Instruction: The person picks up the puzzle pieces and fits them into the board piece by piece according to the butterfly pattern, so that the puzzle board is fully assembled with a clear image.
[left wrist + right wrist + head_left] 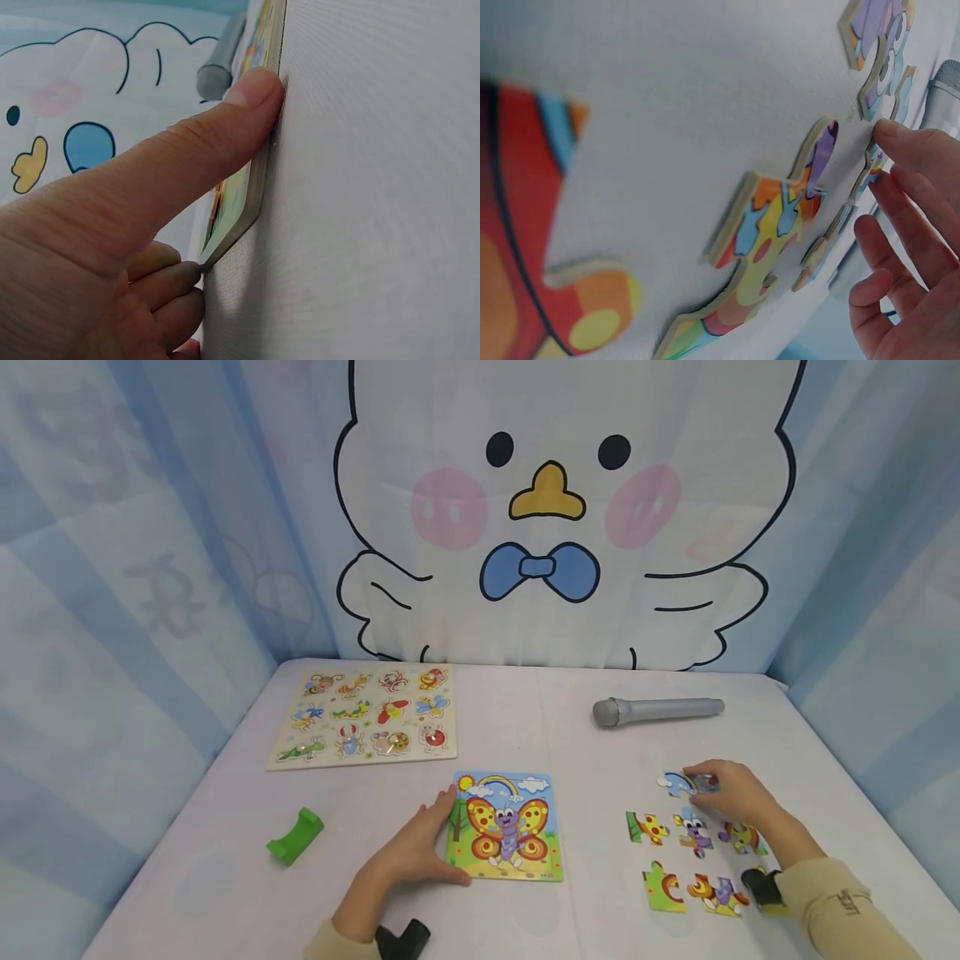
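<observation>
A square butterfly puzzle board (507,827) lies flat near the middle of the table. My left hand (420,847) rests around its near left corner, thumb along the near edge and fingers at the left edge. In the left wrist view, the thumb (202,146) presses on the board's side (259,180). Over at the right, my right hand (738,789) pinches a rainbow puzzle piece (677,783) between thumb and fingertip. Nearer me lie loose pieces: a yellow-winged one (648,828), a purple face (693,833) and a green-and-red one (663,889).
An insect puzzle board (367,714) lies at the back left. Closer to me on that side is a green arch block (296,837). A grey microphone (660,710) lies behind the loose pieces. A printed curtain (555,635) hangs along the table's back edge.
</observation>
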Tool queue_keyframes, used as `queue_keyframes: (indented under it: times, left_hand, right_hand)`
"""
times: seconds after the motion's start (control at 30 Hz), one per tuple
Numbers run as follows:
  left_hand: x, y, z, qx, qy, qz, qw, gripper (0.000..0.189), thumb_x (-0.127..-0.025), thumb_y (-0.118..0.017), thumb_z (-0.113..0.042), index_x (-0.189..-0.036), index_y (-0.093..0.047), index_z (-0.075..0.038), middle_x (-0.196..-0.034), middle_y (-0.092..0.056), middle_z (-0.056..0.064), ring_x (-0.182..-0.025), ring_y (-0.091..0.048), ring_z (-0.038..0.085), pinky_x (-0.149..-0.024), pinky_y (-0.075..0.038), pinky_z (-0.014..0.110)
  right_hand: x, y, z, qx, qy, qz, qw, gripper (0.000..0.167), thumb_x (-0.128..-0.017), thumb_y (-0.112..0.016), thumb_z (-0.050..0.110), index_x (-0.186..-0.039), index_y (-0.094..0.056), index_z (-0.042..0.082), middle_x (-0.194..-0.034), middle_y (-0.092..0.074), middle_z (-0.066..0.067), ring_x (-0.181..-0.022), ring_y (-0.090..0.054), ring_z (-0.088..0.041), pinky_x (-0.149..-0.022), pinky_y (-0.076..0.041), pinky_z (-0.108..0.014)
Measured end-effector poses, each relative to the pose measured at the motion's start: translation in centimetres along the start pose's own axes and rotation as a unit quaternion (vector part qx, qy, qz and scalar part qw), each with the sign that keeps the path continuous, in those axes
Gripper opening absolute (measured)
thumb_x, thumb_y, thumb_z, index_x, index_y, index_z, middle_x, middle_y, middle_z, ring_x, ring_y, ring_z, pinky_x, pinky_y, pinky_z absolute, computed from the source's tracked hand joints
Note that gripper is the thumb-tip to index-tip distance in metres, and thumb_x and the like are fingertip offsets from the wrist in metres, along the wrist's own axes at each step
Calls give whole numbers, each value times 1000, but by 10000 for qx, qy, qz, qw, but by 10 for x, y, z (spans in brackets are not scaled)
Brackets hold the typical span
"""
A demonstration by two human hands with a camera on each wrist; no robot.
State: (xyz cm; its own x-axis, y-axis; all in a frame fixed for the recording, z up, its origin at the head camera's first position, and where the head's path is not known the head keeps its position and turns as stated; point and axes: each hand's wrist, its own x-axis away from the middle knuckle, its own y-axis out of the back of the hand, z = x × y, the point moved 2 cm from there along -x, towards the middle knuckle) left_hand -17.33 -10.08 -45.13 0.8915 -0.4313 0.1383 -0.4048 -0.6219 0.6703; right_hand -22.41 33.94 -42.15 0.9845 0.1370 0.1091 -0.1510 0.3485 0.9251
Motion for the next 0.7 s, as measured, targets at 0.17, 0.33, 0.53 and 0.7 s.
queue_keyframes:
  times: [0.17,0.33,0.53,0.7]
  left_hand:
    - [0,0,0,-10,9,-5,10000,120,-54,-86,-36,-144,-16,2,-148,-20,20,-136,-17,31,-112,-11,46]
    - [-1,0,1,-12,42,14,10000,120,-55,-86,-37,-144,-16,1,-148,-20,20,-137,-17,31,-112,-11,46]
    - [-1,0,1,17,72,26,10000,121,-54,-86,-37,-144,-16,1,-148,-20,20,-137,-17,31,-112,-12,46]
    - [0,0,1,4,71,23,10000,121,-54,-86,-38,-145,-16,1,-148,-20,20,-137,-17,31,-112,-12,46]
  right_hand:
    - [1,0,-1,-40,88,-114,9999,45,-75,-73,13,-114,-59,-5,-106,-57,-26,-90,-53,-36,-77,-47,-54]
    - [2,0,1,-87,115,-150,9998,45,-74,-73,14,-113,-60,-6,-103,-58,-24,-88,-53,-33,-75,-48,-51]
    - [-2,1,9,-83,90,-96,9999,46,-73,-75,18,-111,-62,-4,-101,-59,-22,-86,-52,-31,-70,-49,-45]
    - [-6,-1,19,-125,280,-110,9995,45,-72,-77,21,-109,-64,-2,-102,-61,-19,-86,-53,-28,-67,-48,-40]
